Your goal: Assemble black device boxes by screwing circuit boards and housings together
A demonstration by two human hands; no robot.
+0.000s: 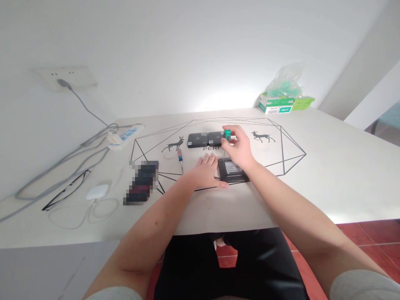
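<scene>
A dark flat device (233,170) with a white label lies on the white table (328,166) in front of me. My right hand (238,146) is closed round a green-handled screwdriver (227,136), held upright with its tip down on the device's far left corner. My left hand (208,171) lies flat on the table with its fingers stretched out, touching the device's left edge. Two more dark boxes (204,139) sit side by side just beyond. A second screwdriver (180,158) with a red and blue handle lies left of my left hand.
A pixelated dark phone-like object (142,182), a white earbud case (97,191) with a cable, and glasses (66,190) lie at the left. A power strip (123,136) with grey cables sits far left. Green and white boxes (276,104) with a plastic bag stand at the back right.
</scene>
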